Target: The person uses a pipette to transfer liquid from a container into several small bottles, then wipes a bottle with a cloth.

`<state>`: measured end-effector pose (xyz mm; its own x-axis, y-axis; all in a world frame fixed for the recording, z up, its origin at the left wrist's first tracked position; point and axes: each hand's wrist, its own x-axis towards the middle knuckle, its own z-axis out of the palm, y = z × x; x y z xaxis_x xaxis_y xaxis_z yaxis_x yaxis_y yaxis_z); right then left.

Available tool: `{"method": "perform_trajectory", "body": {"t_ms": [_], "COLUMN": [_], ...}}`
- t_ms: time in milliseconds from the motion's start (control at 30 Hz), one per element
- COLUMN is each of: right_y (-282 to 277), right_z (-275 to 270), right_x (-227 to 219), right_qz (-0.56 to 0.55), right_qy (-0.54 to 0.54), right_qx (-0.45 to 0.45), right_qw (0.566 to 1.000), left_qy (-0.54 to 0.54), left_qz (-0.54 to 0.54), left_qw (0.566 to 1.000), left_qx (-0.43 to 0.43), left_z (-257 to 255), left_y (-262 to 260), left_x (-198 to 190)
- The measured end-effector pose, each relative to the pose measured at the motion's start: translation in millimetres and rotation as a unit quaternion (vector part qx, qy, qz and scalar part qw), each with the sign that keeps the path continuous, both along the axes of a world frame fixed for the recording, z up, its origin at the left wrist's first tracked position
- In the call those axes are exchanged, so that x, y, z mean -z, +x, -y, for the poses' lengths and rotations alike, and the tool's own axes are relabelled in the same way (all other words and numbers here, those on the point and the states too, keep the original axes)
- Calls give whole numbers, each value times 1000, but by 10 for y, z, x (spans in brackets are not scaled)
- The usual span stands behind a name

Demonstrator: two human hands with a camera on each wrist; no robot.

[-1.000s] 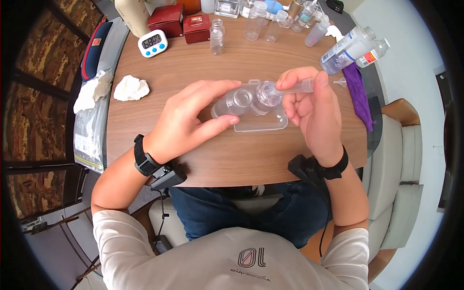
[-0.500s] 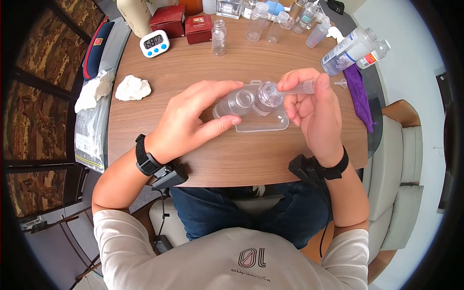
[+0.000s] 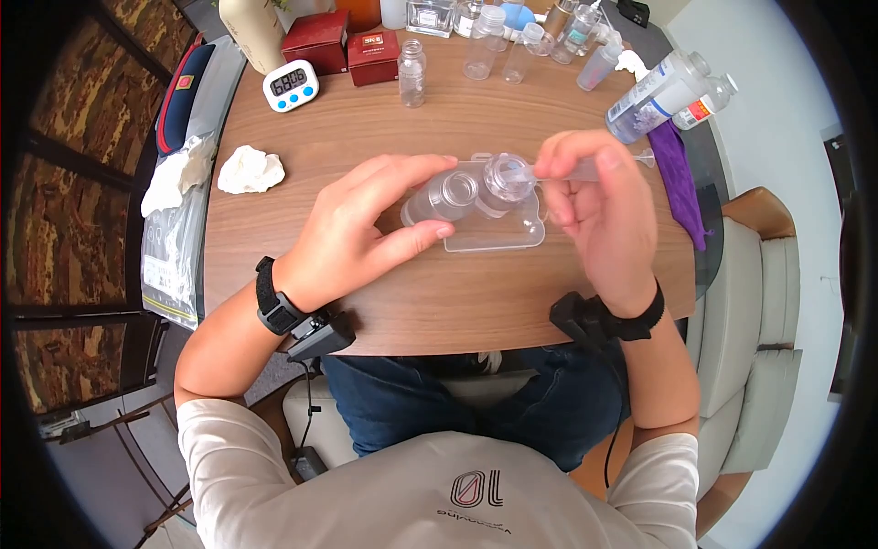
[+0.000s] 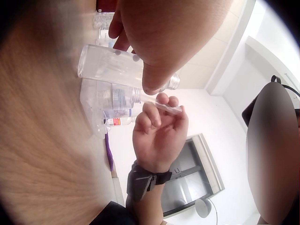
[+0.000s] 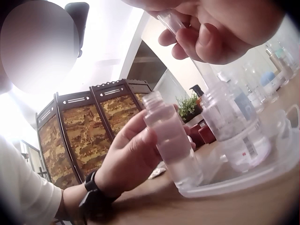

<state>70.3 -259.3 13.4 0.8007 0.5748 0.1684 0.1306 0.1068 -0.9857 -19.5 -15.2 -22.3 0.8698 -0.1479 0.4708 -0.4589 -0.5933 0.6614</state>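
Observation:
The left hand (image 3: 352, 220) grips a clear open-necked bottle (image 5: 173, 140) holding liquid. Beside it stands a wider clear jar (image 5: 236, 131), also open at the top, its label on the lower part. Both are on a shallow clear plastic tray (image 3: 494, 245). Between thumb and fingers, the right hand (image 3: 604, 215) pinches a clear narrow tube (image 5: 172, 23), whose thin lower end reaches into the jar's mouth. How deep the tip sits in the jar cannot be made out.
Across the table's back are a timer (image 3: 292, 85), red boxes (image 3: 375, 57), an empty-looking bottle (image 3: 412, 75) and several other bottles. Crumpled tissue (image 3: 250, 170) lies at the left. Large bottles (image 3: 654, 96) and purple cloth (image 3: 677, 174) are at the right.
The right hand has turned slightly and shifted a little right, its fingers now covering more of the tube. The left hand and the bottle have barely moved.

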Motion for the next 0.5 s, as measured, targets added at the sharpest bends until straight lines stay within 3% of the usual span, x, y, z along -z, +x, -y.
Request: {"method": "perform_trajectory", "body": {"t_ms": [167,500], "right_y": [-45,-261], "right_z": [168,365], "right_x": [-171,-405], "right_qz": [8,102], "right_qy": [143,236], "right_qx": [-2,9], "right_qw": [990,966], "left_qy": [9,-1], "left_qz": [23,-1], "left_qw": [1000,1000], "left_qx": [0,4], "left_z": [-14,-7], "left_y": [13,-4], "left_x": [7,-4]}}
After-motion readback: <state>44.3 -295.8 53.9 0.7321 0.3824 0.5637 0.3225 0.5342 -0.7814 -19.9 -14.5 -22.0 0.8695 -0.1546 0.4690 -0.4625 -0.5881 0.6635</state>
